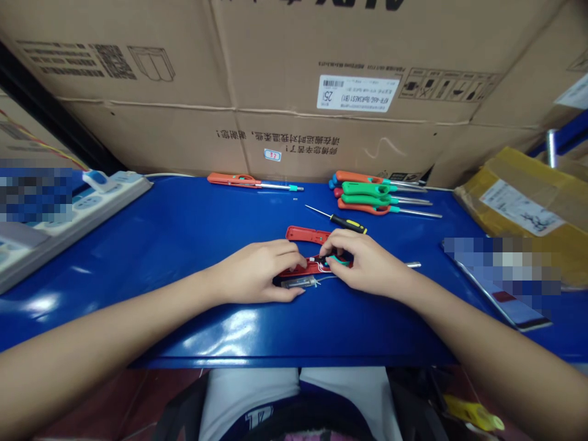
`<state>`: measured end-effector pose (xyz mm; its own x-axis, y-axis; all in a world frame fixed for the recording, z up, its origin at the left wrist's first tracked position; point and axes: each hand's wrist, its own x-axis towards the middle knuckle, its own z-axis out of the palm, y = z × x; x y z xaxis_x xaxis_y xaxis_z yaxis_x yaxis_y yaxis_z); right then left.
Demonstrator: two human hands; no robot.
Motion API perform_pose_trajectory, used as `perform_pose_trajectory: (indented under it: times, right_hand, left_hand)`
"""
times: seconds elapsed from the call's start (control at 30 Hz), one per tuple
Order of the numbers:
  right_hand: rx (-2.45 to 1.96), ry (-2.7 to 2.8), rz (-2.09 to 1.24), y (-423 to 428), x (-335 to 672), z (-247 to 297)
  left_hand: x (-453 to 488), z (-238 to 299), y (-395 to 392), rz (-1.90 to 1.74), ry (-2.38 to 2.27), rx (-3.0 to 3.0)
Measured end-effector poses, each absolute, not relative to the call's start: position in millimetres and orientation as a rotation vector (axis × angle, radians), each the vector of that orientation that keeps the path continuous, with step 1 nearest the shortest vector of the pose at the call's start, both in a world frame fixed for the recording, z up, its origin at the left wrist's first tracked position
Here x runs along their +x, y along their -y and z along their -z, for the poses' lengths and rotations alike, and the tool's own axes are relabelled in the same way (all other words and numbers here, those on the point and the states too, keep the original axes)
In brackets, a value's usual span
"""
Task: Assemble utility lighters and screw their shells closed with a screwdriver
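Note:
A red stick lighter lies opened in front of me. My left hand point(271, 269) rests over the left end of its lower half-shell point(314, 268), fingers bent onto it and thumb below. Over the right part of that shell, my right hand point(356, 257) pinches a small black part point(323, 260) beside a turquoise piece point(337, 261) and thin white wires. The metal tube's tip point(413, 264) sticks out past my right hand. The other red half-shell point(307, 234) lies just behind. A clear fuel tank point(298, 282) is in front, near my left thumb.
Behind my hands lie a black-and-yellow screwdriver point(348, 224), an orange lighter point(234, 179) and a pile of several lighters point(367, 199). A power strip point(78, 211) stands left; a phone point(500, 288) and taped parcel point(519, 202) lie right. A large cardboard box point(285, 79) walls off the back.

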<state>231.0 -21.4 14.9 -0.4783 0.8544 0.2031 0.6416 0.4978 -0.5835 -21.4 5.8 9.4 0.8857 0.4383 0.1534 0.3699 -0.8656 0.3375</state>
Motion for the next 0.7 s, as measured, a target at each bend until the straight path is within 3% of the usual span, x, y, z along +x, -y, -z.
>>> perform_pose_trajectory:
  times: [0.2,0.7]
  right_hand:
    - [-0.973,2.465,-0.531,25.6,233.9,-19.8]
    - [-0.862,2.77,-0.513,28.2,236.7,-23.0]
  left_hand:
    - [-22.0,-7.2,-6.4,-0.431,-0.519,2.897]
    - [-20.7,-11.0,-6.7,-0.401,-0.447,2.886]
